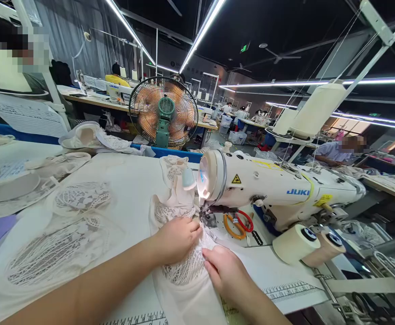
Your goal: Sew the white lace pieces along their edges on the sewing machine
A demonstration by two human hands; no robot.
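Note:
A cream lace garment piece (pixel 183 271) lies on the white sewing table, running under the needle area of a JUKI sewing machine (pixel 251 180). My left hand (pixel 178 239) rests on the lace just left of the presser foot (pixel 208 219), its fingers closed on the fabric. Closer to me, my right hand (pixel 226 271) pinches the garment's right edge between thumb and forefinger. Beyond the left hand, more of the lace continues up the table past the machine head. The needle tip itself is too small to make out.
Orange-handled scissors (pixel 234 225) and a red ring handle lie beneath the machine arm. Thread cones (pixel 295 243) stand at right. More lace pieces (pixel 65 248) spread over the table's left side. A fan (pixel 165 110) stands behind the table; co-workers sit farther off.

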